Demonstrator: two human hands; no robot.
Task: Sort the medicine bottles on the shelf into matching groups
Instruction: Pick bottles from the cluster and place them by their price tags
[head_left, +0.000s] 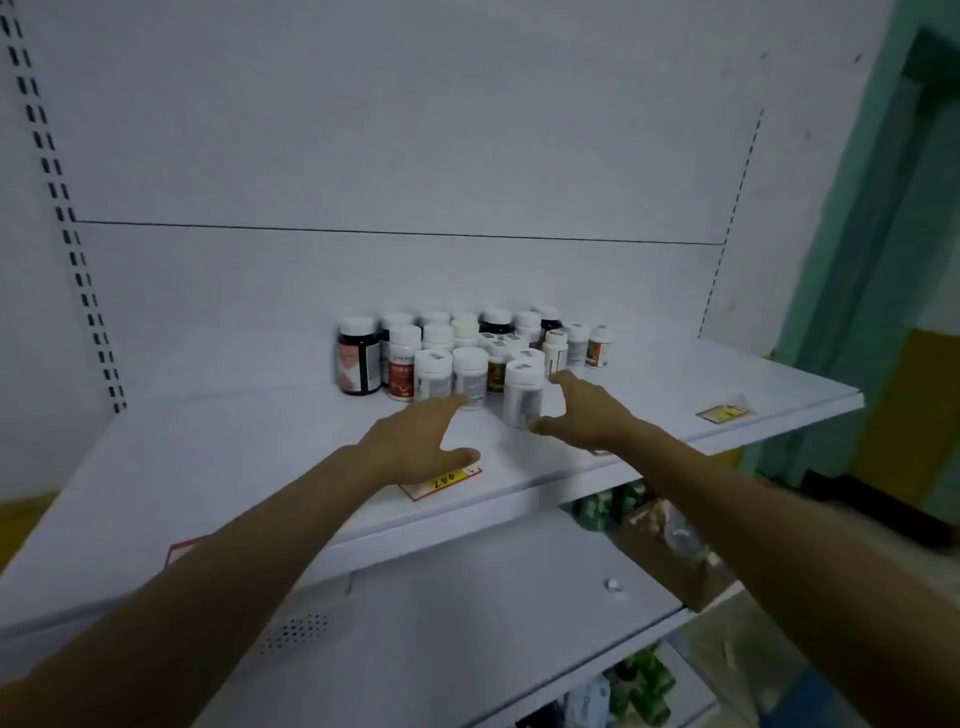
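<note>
Two bare forearms (234, 561) are extending from the bottom edge of the frame toward a white metal shelf (208, 467), and both hands are hovering at the near edge of a tight cluster of small medicine bottles (467, 338) standing upright at the centre of the frame. The left hand (415, 441) is spreading flat, fingers straight and thumb held apart, its fingertips pointing at a white plastic bottle with a pale label (470, 376); whether they are touching it cannot be told. The right hand (589, 415) is opening thumb and forefinger into a wide curve just beside the nearest white round-capped bottle (522, 395), holding nothing yet. A dark brown bottle with a white cap (358, 356) is standing at the left end of the cluster, and a yellow price tag (447, 480) is lying under the left thumb. Sorting appears to be only beginning, since white, brown and orange-labelled bottles are standing mixed together. The next move is probably calling for the right fingers to close round the front white bottle and lift it clear without knocking its close neighbours, then set it on bare shelf to start a group.
</note>
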